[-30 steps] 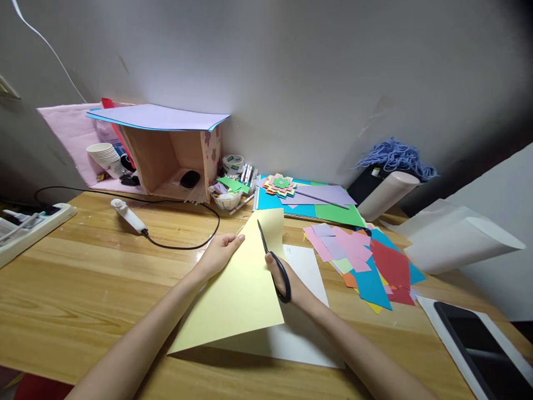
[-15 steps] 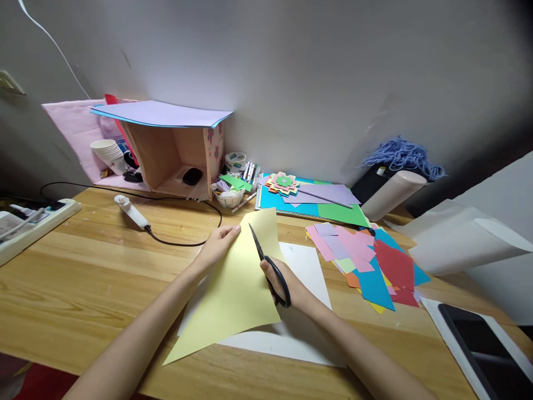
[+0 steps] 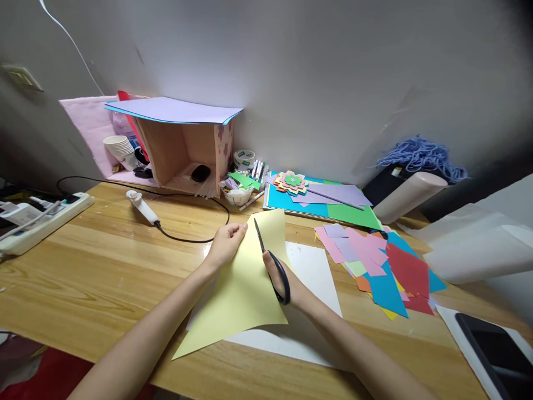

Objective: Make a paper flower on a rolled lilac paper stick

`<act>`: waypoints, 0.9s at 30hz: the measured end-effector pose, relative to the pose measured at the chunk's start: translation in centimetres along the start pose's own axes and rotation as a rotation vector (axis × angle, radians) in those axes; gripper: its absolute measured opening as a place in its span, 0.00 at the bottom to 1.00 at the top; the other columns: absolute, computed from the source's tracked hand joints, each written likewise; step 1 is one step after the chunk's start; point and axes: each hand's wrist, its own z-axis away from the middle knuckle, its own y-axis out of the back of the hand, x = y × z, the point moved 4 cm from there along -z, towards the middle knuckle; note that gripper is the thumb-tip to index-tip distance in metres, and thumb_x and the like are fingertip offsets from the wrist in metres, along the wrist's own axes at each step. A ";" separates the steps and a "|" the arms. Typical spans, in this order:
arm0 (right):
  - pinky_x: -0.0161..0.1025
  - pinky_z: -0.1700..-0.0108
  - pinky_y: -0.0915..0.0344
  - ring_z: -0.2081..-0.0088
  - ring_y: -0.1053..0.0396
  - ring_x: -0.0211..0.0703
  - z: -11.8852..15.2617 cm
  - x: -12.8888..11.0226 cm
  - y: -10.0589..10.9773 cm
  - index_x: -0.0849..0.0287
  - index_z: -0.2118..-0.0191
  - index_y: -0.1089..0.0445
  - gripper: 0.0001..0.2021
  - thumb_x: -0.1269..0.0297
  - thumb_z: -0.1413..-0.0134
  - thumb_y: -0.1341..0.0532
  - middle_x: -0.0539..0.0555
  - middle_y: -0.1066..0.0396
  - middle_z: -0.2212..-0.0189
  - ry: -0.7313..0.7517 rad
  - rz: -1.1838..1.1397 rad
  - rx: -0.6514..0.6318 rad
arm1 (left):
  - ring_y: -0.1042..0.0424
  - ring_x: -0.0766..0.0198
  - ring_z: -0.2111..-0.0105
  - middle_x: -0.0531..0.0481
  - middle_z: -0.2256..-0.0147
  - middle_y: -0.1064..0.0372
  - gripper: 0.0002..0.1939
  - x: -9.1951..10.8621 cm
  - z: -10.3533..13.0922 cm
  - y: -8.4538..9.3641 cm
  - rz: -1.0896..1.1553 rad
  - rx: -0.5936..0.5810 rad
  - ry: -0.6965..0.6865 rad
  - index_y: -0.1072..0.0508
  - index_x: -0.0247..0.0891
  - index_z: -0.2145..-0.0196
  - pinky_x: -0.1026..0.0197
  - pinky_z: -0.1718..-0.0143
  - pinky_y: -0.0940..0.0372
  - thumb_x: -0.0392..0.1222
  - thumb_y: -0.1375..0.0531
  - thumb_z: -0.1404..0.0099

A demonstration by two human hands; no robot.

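Observation:
A sheet of pale yellow paper (image 3: pixel 237 294) is raised at a tilt over a white sheet (image 3: pixel 312 278) on the wooden table. Along its upper left edge, my left hand (image 3: pixel 228 241) pinches the yellow paper between thumb and fingers. My right hand (image 3: pixel 283 280) grips black-handled scissors (image 3: pixel 286 278), with the thumb in one loop. The blades point up and away, lying against the paper close to my left fingertips. Most of my right fingers are hidden behind the handles and paper.
Coloured paper scraps (image 3: pixel 370 255) lie to the right, near a dark phone (image 3: pixel 491 344). Behind stand a layered paper flower (image 3: pixel 292 181) on stacked sheets, a bowl of scraps (image 3: pixel 236 196) and an open box (image 3: pixel 183 150). A corded white device (image 3: pixel 142 207) and power strip (image 3: pixel 50 222) are left.
The view has turned slightly left, so the scene sits further right. The scissors blades look closer together now. Both hands keep their holds on the paper and scissors.

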 end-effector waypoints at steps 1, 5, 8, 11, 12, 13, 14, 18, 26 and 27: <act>0.39 0.62 0.39 0.67 0.36 0.44 0.0 0.0 0.0 0.60 0.65 0.37 0.27 0.41 0.45 0.60 0.55 0.32 0.69 -0.007 0.018 0.012 | 0.46 0.71 0.81 0.57 0.82 0.45 0.21 0.0 0.0 0.0 0.002 0.001 -0.004 0.37 0.34 0.80 0.68 0.81 0.50 0.57 0.46 0.44; 0.37 0.66 0.41 0.71 0.40 0.41 0.0 0.2 0.0 0.58 0.72 0.42 0.24 0.42 0.45 0.58 0.51 0.37 0.74 0.003 0.065 0.063 | 0.46 0.71 0.81 0.57 0.81 0.45 0.21 0.1 0.0 0.0 0.016 -0.004 -0.006 0.36 0.34 0.79 0.68 0.80 0.49 0.57 0.47 0.43; 0.35 0.69 0.42 0.72 0.42 0.39 0.0 0.5 0.0 0.58 0.73 0.45 0.22 0.42 0.45 0.57 0.50 0.40 0.75 0.023 0.069 0.096 | 0.47 0.71 0.81 0.57 0.82 0.46 0.21 0.1 -0.1 0.0 0.009 0.002 -0.008 0.37 0.34 0.79 0.68 0.81 0.50 0.56 0.47 0.43; 0.35 0.70 0.43 0.73 0.42 0.39 0.0 0.7 0.0 0.58 0.74 0.45 0.22 0.42 0.45 0.56 0.50 0.40 0.75 0.025 0.072 0.104 | 0.48 0.72 0.81 0.57 0.82 0.47 0.20 0.1 -0.1 0.0 0.010 0.001 -0.013 0.37 0.34 0.79 0.68 0.81 0.51 0.56 0.47 0.43; 0.35 0.70 0.42 0.73 0.42 0.39 0.0 0.7 0.0 0.58 0.74 0.45 0.23 0.41 0.46 0.56 0.50 0.40 0.76 0.025 0.079 0.100 | 0.47 0.72 0.81 0.57 0.81 0.47 0.20 0.1 -0.1 0.0 0.014 0.000 -0.013 0.36 0.34 0.79 0.68 0.81 0.50 0.55 0.47 0.42; 0.35 0.70 0.42 0.73 0.42 0.39 -0.1 0.6 0.0 0.58 0.73 0.45 0.23 0.41 0.46 0.57 0.50 0.40 0.76 0.027 0.086 0.093 | 0.47 0.71 0.81 0.57 0.81 0.47 0.20 0.1 0.0 0.0 0.018 -0.003 -0.012 0.36 0.34 0.78 0.68 0.81 0.50 0.56 0.47 0.42; 0.36 0.69 0.42 0.72 0.42 0.40 -0.1 0.6 0.0 0.58 0.73 0.45 0.24 0.41 0.46 0.58 0.50 0.40 0.76 0.030 0.094 0.088 | 0.47 0.71 0.81 0.57 0.81 0.46 0.20 0.1 0.0 0.0 0.020 -0.011 -0.009 0.36 0.34 0.78 0.68 0.81 0.50 0.56 0.47 0.43; 0.38 0.68 0.40 0.73 0.41 0.40 -0.3 0.3 0.2 0.59 0.72 0.43 0.26 0.41 0.45 0.61 0.51 0.39 0.76 0.037 0.110 0.074 | 0.47 0.71 0.81 0.57 0.81 0.46 0.21 0.4 0.2 -0.2 -0.003 -0.040 -0.010 0.37 0.34 0.79 0.68 0.80 0.50 0.56 0.47 0.43; 0.36 0.69 0.42 0.73 0.43 0.39 -0.5 0.4 0.1 0.57 0.74 0.46 0.22 0.42 0.44 0.59 0.50 0.41 0.76 0.064 0.096 0.121 | 0.48 0.71 0.81 0.57 0.82 0.48 0.21 0.2 0.0 -0.2 -0.030 -0.022 -0.020 0.38 0.35 0.80 0.68 0.81 0.51 0.56 0.47 0.43; 0.36 0.69 0.42 0.73 0.43 0.39 -0.5 0.4 0.1 0.57 0.74 0.47 0.22 0.42 0.44 0.58 0.50 0.41 0.76 0.067 0.093 0.121 | 0.48 0.71 0.81 0.57 0.81 0.48 0.21 0.2 0.0 -0.2 -0.026 -0.024 -0.018 0.38 0.35 0.80 0.68 0.81 0.51 0.56 0.47 0.43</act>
